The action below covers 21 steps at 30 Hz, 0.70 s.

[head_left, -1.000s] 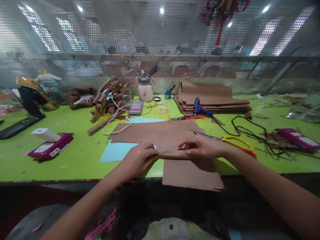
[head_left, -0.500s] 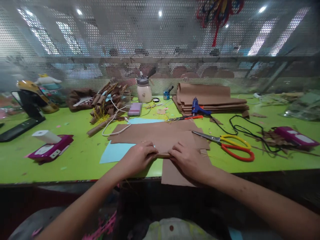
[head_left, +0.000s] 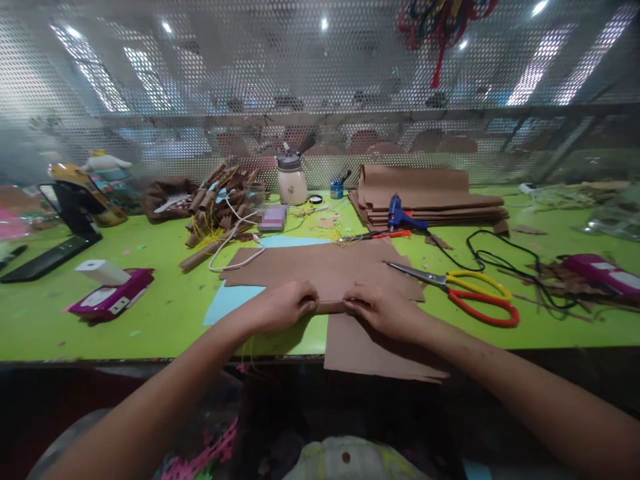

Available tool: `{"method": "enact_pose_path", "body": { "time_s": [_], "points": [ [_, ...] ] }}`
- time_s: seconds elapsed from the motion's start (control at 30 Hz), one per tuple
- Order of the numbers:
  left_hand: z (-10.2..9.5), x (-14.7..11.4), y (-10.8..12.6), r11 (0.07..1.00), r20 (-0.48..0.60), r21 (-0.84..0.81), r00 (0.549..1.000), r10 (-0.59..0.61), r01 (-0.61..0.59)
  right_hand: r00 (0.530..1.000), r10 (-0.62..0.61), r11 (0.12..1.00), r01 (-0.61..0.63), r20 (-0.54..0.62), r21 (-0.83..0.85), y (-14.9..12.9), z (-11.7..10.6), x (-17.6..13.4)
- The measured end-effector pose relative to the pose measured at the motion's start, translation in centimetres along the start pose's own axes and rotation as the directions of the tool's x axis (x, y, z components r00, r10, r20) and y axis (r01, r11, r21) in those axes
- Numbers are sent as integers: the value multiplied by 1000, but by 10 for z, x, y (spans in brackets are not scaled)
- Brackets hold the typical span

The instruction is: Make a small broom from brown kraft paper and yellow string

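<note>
My left hand (head_left: 293, 303) and my right hand (head_left: 375, 307) pinch the near edge of a brown paper sheet (head_left: 333, 287), one at each end. Between them that edge is rolled into a narrow tube (head_left: 331, 307). Fingertips of both hands are curled over the roll, which hides their undersides. More brown paper (head_left: 270, 263) lies flat beneath, over a light blue sheet (head_left: 233, 303). Another brown piece (head_left: 360, 347) extends under my right hand past the table's front edge. Scissors (head_left: 453, 287) with yellow and red handles lie to the right of my right hand.
Folded brown paper (head_left: 415, 183) is stacked at the back, a blue glue gun (head_left: 400, 215) against it. Paper rolls with yellow strands (head_left: 210, 213) are heaped back left, near a white cable (head_left: 225, 247). Purple power strips (head_left: 113, 300) sit at both sides.
The rolled edge looks thicker, and my hands have shifted slightly apart along it. The whole view has moved a little, so objects appear slightly further right.
</note>
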<state>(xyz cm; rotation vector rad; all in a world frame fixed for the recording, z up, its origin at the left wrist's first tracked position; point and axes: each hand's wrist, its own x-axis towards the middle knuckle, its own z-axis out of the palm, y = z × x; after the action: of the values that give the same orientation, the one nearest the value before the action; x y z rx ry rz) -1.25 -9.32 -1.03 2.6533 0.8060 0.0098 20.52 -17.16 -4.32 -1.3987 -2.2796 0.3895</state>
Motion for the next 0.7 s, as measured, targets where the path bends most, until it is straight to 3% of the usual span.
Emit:
{"method": "enact_pose_path", "body": {
  "time_s": [0.13,0.33,0.57,0.7],
  "points": [
    [-1,0,3,994,-51,112,999,-1,7,998,10,991,-2,67,-131,-1,-6,3],
    [5,-5,8,973,-155,231,987,36,1,1000,-9,956,14,19,-294,-8,-1,-3],
    [15,-12,12,959,-206,282,974,91,-30,1000,6,966,-7,-4,-258,-5,3,-6],
    [19,-15,7,966,-226,244,963,149,-92,998,-23,988,15,-55,-151,0,4,-5]
  ]
}}
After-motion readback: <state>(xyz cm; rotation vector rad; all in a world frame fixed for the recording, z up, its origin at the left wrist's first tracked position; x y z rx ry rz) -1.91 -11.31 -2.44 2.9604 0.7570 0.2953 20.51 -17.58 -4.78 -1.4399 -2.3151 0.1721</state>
